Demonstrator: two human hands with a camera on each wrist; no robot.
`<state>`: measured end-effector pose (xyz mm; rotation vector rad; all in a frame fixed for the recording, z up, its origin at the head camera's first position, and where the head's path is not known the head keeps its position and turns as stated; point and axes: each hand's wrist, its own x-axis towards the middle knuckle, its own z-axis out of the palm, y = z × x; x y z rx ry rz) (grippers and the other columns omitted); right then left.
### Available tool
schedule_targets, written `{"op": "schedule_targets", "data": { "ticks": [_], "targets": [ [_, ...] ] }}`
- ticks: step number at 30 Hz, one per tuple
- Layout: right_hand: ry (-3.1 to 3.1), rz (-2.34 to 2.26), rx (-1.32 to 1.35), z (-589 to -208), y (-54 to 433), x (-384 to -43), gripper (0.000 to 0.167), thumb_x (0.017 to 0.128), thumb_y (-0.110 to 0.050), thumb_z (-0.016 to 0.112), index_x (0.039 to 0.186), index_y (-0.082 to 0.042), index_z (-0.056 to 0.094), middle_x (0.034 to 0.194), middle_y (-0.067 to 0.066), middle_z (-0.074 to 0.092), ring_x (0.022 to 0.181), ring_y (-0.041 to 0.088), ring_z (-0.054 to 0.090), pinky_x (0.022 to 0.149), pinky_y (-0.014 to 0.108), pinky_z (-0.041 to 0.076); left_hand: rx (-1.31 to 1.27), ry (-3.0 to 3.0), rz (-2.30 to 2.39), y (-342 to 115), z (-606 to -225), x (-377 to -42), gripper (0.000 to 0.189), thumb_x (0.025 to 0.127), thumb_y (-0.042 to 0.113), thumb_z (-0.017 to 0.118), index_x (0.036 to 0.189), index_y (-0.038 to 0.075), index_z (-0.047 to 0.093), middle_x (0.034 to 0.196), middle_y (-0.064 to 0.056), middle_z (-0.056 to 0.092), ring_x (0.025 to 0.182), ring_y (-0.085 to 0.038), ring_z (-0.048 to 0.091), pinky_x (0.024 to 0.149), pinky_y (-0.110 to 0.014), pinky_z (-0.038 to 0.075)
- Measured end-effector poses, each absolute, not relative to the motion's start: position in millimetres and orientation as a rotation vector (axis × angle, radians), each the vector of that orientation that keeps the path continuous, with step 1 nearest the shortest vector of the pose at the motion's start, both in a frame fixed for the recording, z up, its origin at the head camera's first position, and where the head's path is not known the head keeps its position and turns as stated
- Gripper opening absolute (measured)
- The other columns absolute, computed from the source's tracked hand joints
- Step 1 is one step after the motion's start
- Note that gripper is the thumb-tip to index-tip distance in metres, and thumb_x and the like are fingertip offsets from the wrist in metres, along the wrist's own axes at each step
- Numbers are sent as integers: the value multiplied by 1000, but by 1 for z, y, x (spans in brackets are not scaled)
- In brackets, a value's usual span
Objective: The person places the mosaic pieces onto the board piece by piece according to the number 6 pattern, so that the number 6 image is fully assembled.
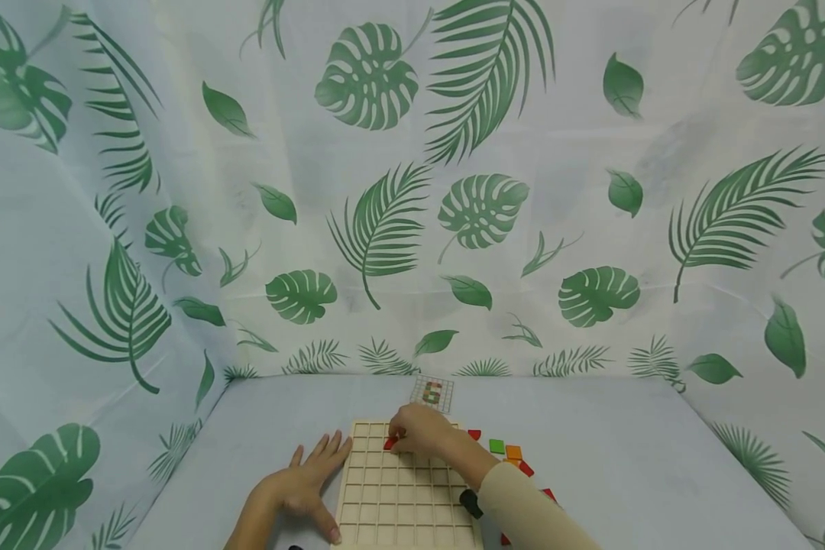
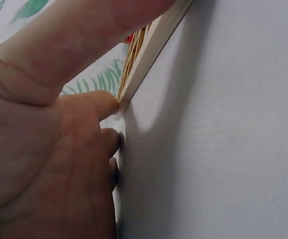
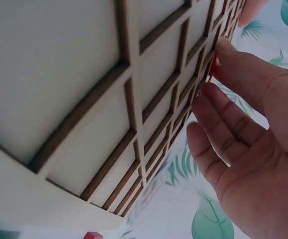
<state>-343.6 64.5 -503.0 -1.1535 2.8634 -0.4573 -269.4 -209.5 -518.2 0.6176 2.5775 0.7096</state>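
A pale wooden board point(image 1: 406, 489) with a raised grid of square cells lies on the table in the head view. Near its far edge my right hand point(image 1: 422, 431) pinches a small red tile point(image 1: 389, 443) between thumb and fingertips, right at the grid. The right wrist view shows only a sliver of that red tile point(image 3: 214, 66); the fingers hide most of it. My left hand point(image 1: 307, 480) lies spread along the board's left side, fingertips by the upper edge and thumb at the lower one. In the left wrist view its fingers meet the board's wooden side point(image 2: 151, 52).
Beyond the board lies a gridded card point(image 1: 431, 393) with a coloured pattern. To the right are a green tile point(image 1: 497, 445), an orange tile point(image 1: 514, 452) and several red pieces point(image 1: 526, 467), some partly behind the right arm. A leaf-print cloth point(image 1: 412, 229) rises behind the table.
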Motion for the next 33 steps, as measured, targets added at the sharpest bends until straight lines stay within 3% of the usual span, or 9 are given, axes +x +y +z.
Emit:
{"op": "schedule_targets", "data": {
  "ticks": [12,15,22,27,33],
  "targets": [
    [2829,-506,-1164,-504,73,-343,7,91,-23,82,90,-17,82,82,-10,75,71,-1,60,63,19,51,606,2600,697,-203,-519,-269,147,54,51,100,168,13,15,174,-22,3,160,-49,-5,116,-81,-10],
    [2825,-493,-1152,-500,74,-339,10,91,-25,81,94,-15,82,85,-8,76,75,1,63,67,21,54,600,2602,698,-203,-521,-269,148,53,52,100,168,14,16,174,-22,3,160,-50,-5,115,-82,-11],
    [2809,-609,-1085,-482,88,-327,28,96,-29,76,116,-10,78,112,5,78,101,19,72,83,36,60,596,2598,707,-200,-522,-270,147,52,52,100,168,17,16,175,-18,3,160,-49,-7,114,-82,-14],
    [2809,-801,-1033,-472,110,-325,36,97,-32,74,124,-7,75,120,9,76,106,27,71,85,38,59,641,2594,747,-198,-526,-270,148,52,50,101,168,18,15,176,-17,3,160,-48,-10,114,-81,-16],
    [2864,-1034,-897,-460,144,-315,37,98,-35,73,127,-11,73,121,6,75,103,24,68,82,38,57,635,2597,757,-196,-527,-271,149,50,49,101,168,18,15,176,-17,3,160,-48,-10,114,-80,-17]
  ]
}}
